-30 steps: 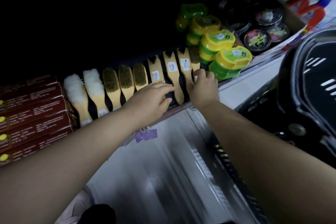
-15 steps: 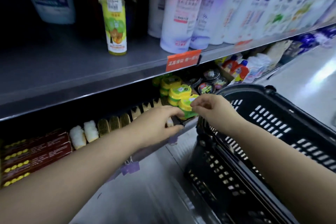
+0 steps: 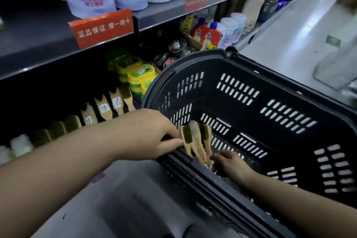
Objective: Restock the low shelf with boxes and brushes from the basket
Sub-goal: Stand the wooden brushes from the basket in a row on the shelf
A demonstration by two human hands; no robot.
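Both hands meet at the black basket [image 3: 251,102] near frame centre: my left hand [image 3: 146,137] pinches 3 wooden brushes [image 3: 195,141] over its near rim, my right hand [image 3: 229,164] grips their handles inside. Basket floor beyond lies open; shelf brushes [image 3: 104,108] line the left.

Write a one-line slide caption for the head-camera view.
Both hands, left and right, gather wooden brushes at the black basket's near wall beside the low shelf.
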